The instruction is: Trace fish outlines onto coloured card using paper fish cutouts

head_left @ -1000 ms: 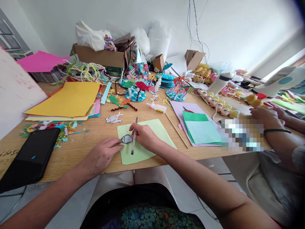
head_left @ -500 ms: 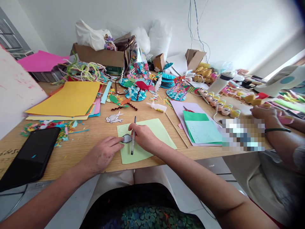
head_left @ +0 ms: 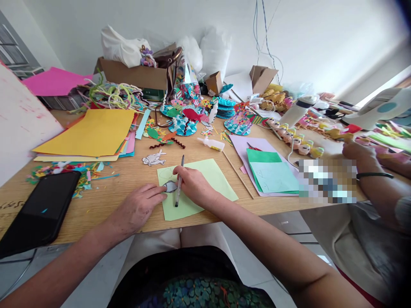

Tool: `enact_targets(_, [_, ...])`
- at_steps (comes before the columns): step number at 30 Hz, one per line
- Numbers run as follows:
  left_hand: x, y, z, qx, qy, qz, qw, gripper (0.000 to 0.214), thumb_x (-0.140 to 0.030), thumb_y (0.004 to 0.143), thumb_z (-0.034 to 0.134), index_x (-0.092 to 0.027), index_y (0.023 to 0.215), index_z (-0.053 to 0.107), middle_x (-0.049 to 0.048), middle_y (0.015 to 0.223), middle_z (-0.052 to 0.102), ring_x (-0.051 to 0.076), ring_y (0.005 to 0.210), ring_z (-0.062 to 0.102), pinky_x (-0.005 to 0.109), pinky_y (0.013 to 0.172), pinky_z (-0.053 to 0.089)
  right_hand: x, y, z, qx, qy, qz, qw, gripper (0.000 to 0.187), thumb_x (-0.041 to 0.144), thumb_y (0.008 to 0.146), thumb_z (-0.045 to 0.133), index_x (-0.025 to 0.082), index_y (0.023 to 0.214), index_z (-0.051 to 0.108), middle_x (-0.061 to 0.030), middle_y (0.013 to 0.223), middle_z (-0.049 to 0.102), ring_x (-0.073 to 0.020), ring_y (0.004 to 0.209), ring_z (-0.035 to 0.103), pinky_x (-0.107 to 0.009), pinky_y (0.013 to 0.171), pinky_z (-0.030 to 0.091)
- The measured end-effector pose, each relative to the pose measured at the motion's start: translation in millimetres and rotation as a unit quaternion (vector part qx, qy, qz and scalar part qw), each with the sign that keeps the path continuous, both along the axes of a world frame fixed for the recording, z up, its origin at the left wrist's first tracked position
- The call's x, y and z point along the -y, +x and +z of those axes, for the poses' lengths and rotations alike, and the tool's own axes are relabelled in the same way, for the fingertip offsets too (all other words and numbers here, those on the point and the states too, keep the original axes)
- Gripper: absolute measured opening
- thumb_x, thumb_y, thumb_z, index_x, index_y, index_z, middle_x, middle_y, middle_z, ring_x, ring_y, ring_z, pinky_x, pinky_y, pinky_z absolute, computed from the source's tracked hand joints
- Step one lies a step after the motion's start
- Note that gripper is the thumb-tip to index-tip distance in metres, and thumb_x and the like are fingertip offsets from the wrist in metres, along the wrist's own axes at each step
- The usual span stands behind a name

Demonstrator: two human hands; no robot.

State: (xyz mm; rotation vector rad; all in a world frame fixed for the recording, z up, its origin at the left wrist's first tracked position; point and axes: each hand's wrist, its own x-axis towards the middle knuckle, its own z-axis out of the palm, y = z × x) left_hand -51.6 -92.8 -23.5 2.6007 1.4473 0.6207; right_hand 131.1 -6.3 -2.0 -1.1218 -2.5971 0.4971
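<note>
A clear-barrelled pen (head_left: 179, 188) is gripped in my right hand (head_left: 195, 185), its dark end pointing back toward me. Under it lies a sheet of light green paper (head_left: 212, 188) with a faint drawn outline near its upper left corner. My left hand (head_left: 138, 207) rests at the sheet's left edge, fingers stretched out. Its fingertips touch a small grey-white paper cutout (head_left: 171, 186) with a dark outline, lying on the green sheet. Just beyond that hand is a white fish-shaped paper cutout (head_left: 154, 158) with drawn lines.
A glue bottle (head_left: 212, 144) and a wooden stick (head_left: 238, 174) lie beyond the green sheet. Coloured paper (head_left: 86, 132), paper scraps and a black phone-like device (head_left: 41, 205) are at left. Green and lilac sheets (head_left: 272, 175) lie right, near another person's arm (head_left: 369, 167).
My right hand and the pen have shifted very slightly; the pen's near end sits a little further left. The other person's hands at the right have moved slightly. My left hand stays put.
</note>
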Motion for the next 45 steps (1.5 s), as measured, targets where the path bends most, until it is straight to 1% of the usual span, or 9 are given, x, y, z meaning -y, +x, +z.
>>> enact_targets(7, [0.7, -2.4, -4.4, 0.017, 0.005, -0.001, 1.0, 0.038, -0.013, 0.082, 0.034, -0.02, 0.099, 0.067, 0.0072, 0.112, 0.064, 0.023, 0.101, 0.057, 0.041, 0.091, 0.046, -12.3, 18.2, 12.4, -0.08, -0.023, -0.041, 0.996, 0.021, 0.013, 0.076, 0.056, 0.019, 0.096, 0.055, -0.0015, 0.082, 0.065, -0.012, 0.07, 0.057, -0.022, 0.064, 0.038])
enact_targets(11, [0.8, -1.9, -3.1, -0.003, 0.024, -0.008, 1.0, 0.039, -0.013, 0.083, 0.032, -0.019, 0.099, 0.067, 0.0077, 0.111, 0.065, 0.023, 0.1, 0.058, 0.04, 0.089, 0.047, -6.1, 22.0, 12.0, -0.107, -0.065, 0.031, 0.992, 0.018, 0.009, 0.075, 0.056, 0.019, 0.09, 0.056, 0.0007, 0.079, 0.064, -0.0091, 0.069, 0.056, -0.019, 0.065, 0.038])
enact_targets(14, [0.6, -1.6, -1.7, -0.027, 0.048, -0.015, 0.998, 0.039, -0.011, 0.083, 0.032, -0.018, 0.098, 0.067, 0.0073, 0.11, 0.066, 0.022, 0.099, 0.058, 0.037, 0.088, 0.048, 0.1, 17.7, 6.2, -0.071, -0.049, 0.071, 0.994, 0.017, 0.008, 0.077, 0.053, 0.018, 0.089, 0.057, -0.0013, 0.084, 0.065, -0.0105, 0.073, 0.056, -0.02, 0.065, 0.038])
enact_targets(25, [2.0, -5.5, -5.7, -0.07, 0.13, -0.043, 0.988, 0.038, -0.007, 0.083, 0.032, -0.014, 0.101, 0.065, 0.0075, 0.11, 0.065, 0.019, 0.099, 0.059, 0.033, 0.086, 0.05, 2.7, 11.0, -0.6, -0.027, 0.02, 0.111, 0.993, 0.017, 0.01, 0.079, 0.051, 0.018, 0.094, 0.056, -0.0039, 0.088, 0.065, -0.0149, 0.082, 0.056, -0.022, 0.067, 0.037])
enact_targets(29, [1.2, -5.1, -2.4, -0.068, 0.115, -0.045, 0.99, 0.038, -0.008, 0.083, 0.031, -0.014, 0.1, 0.065, 0.0079, 0.11, 0.066, 0.019, 0.099, 0.06, 0.033, 0.087, 0.05, 4.3, 6.9, -2.2, -0.011, 0.025, 0.12, 0.992, 0.014, 0.012, 0.08, 0.05, 0.019, 0.092, 0.056, -0.0039, 0.085, 0.065, -0.0153, 0.081, 0.057, -0.022, 0.065, 0.036])
enact_targets(32, [2.9, -7.6, 5.0, -0.035, 0.064, -0.038, 0.997, 0.037, -0.012, 0.086, 0.03, -0.015, 0.101, 0.064, 0.0074, 0.109, 0.066, 0.018, 0.1, 0.06, 0.031, 0.089, 0.049, 4.3, 6.5, -2.7, -0.003, 0.024, 0.118, 0.993, 0.017, 0.01, 0.079, 0.05, 0.02, 0.091, 0.056, -0.0035, 0.086, 0.065, -0.0153, 0.081, 0.057, -0.022, 0.065, 0.036])
enact_targets(35, [6.2, -13.5, 14.1, 0.018, 0.006, 0.029, 0.999, 0.035, -0.017, 0.087, 0.031, -0.016, 0.103, 0.062, 0.0056, 0.106, 0.067, 0.016, 0.098, 0.061, 0.028, 0.087, 0.049, 4.3, 7.5, -2.7, -0.001, 0.021, 0.117, 0.993, 0.018, 0.009, 0.079, 0.05, 0.02, 0.092, 0.056, -0.0036, 0.086, 0.065, -0.0152, 0.081, 0.057, -0.022, 0.065, 0.035])
enact_targets(38, [7.5, -18.5, 20.5, 0.037, 0.0, 0.086, 0.996, 0.034, -0.017, 0.085, 0.031, -0.016, 0.099, 0.063, 0.0056, 0.102, 0.067, 0.017, 0.095, 0.062, 0.029, 0.086, 0.049, 4.3, 8.2, -2.8, 0.002, 0.024, 0.117, 0.993, 0.02, 0.009, 0.078, 0.049, 0.02, 0.092, 0.056, -0.0036, 0.087, 0.065, -0.0151, 0.082, 0.057, -0.022, 0.065, 0.035])
enact_targets(45, [-6.4, -9.0, 22.7, -0.006, 0.023, 0.022, 0.999, 0.039, -0.01, 0.082, 0.027, -0.014, 0.095, 0.064, 0.0076, 0.1, 0.067, 0.017, 0.098, 0.059, 0.032, 0.088, 0.048, 4.8, 8.4, -2.5, -0.004, 0.017, 0.119, 0.993, 0.022, 0.007, 0.077, 0.047, 0.02, 0.092, 0.056, -0.0028, 0.086, 0.065, -0.0148, 0.081, 0.057, -0.021, 0.066, 0.036])
